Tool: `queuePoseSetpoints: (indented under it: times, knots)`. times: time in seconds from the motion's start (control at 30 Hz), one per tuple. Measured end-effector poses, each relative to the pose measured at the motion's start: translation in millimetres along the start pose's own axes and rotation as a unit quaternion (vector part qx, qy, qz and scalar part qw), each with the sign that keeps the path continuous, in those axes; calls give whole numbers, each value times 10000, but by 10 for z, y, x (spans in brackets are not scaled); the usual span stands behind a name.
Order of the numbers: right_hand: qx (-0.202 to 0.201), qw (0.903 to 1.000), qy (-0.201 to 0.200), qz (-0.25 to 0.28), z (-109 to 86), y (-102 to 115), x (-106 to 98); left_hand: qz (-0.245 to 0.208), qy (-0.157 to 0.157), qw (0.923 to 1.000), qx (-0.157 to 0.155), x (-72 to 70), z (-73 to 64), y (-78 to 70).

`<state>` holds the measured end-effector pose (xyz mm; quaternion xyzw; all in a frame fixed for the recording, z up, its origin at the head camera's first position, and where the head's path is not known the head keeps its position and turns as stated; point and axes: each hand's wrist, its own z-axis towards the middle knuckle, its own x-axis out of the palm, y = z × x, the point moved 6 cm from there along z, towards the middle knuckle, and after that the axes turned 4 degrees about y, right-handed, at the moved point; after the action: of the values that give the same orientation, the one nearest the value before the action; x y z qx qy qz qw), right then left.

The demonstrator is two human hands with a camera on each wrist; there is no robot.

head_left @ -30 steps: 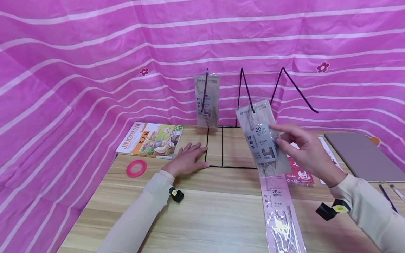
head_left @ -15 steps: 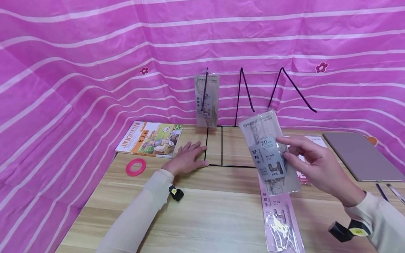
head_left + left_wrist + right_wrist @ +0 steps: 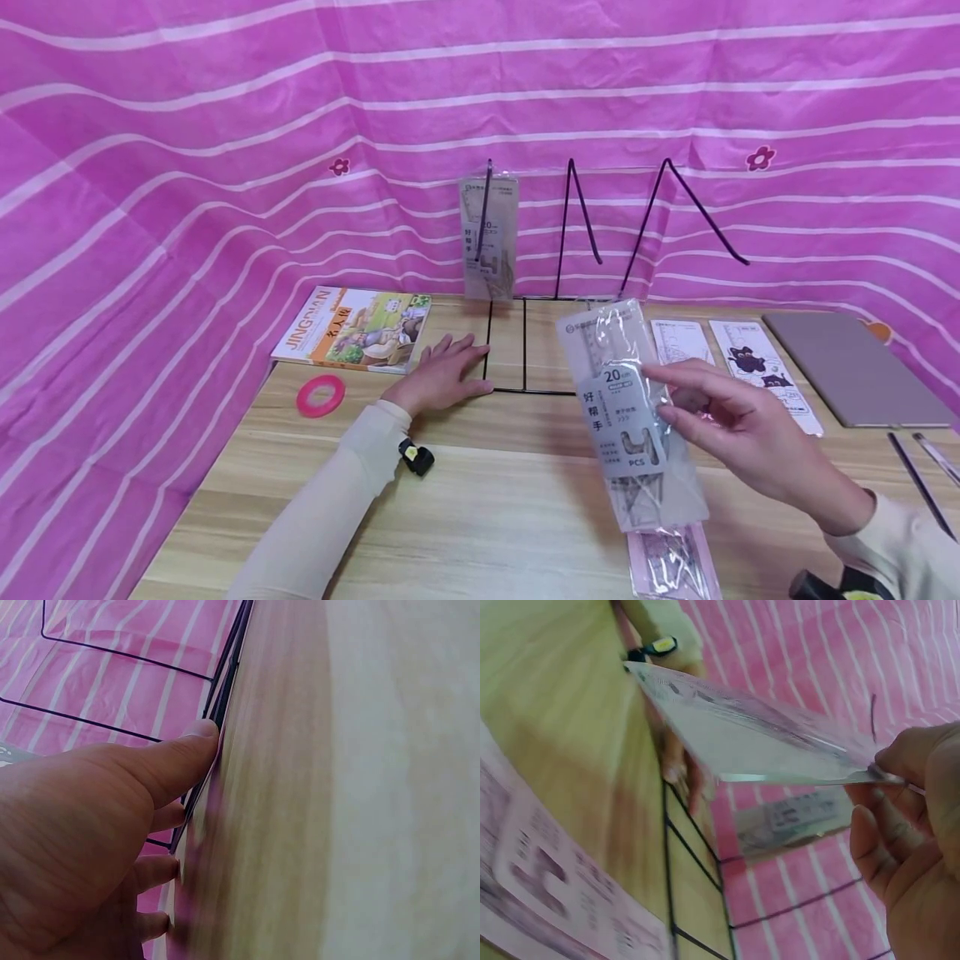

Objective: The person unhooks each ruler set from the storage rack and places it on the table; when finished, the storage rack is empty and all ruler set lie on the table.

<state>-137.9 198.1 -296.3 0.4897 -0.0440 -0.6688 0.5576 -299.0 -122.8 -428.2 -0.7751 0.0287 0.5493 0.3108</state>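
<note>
Between thumb and fingertips, my right hand (image 3: pixel 738 429) pinches a grey clear-bagged ruler set (image 3: pixel 618 429) by its right edge. The set tilts in front of a black wire display rack (image 3: pixel 525 350), apart from its middle hook. In the right wrist view the bag (image 3: pixel 757 742) appears almost edge-on. A similar ruler set (image 3: pixel 504 237) hangs on the rack's left hook. My left hand (image 3: pixel 442 375) rests with fingers extended at the left end of the rack's base; its thumb touches the wire in the left wrist view. A pink ruler set (image 3: pixel 671 562) lies on the table, partly covered by the held one.
A magazine (image 3: pixel 352 329) and a pink tape ring (image 3: pixel 321 396) lie at the left. On the right are white ruler packets (image 3: pixel 761 367), a grey flat board (image 3: pixel 855 371) and two pens (image 3: pixel 918 483). A pink striped cloth (image 3: pixel 420 108) hangs behind the rack.
My right hand has drawn the grey ruler set off the middle hook, then down and toward me, over the pink set. My left hand has stayed put.
</note>
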Motion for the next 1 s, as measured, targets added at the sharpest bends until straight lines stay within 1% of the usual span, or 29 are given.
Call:
queuePoseSetpoints:
  times: [0.17,0.3,0.43,0.63,0.67,0.77,0.87,0.9,1.0]
  knots:
    - [434,9981,306,319,-53,-48,193,-10,-1,10000,-3,-12,-9,7]
    - [836,9929,566,628,-89,-113,322,-18,9,10000,-1,-19,-15,6]
    - [1243,9876,753,592,-139,-178,411,-25,26,10000,25,-15,-19,-3]
    - [1575,9830,843,428,-187,-226,501,-34,52,10000,-11,-14,-14,-4]
    - [1669,9809,896,437,-196,-234,521,-37,54,10000,-17,-14,-10,0]
    - [2095,9695,1130,577,-225,-269,596,-51,68,10000,-30,-15,-7,1]
    - [2348,9614,1283,634,-250,-296,675,-69,80,9999,-33,-13,-4,3]
    - [2402,9597,1315,635,-253,-304,700,-71,84,9999,-37,-13,-6,2]
    - [2175,9660,1317,473,-238,-302,761,-56,91,9999,-57,-10,-8,2]
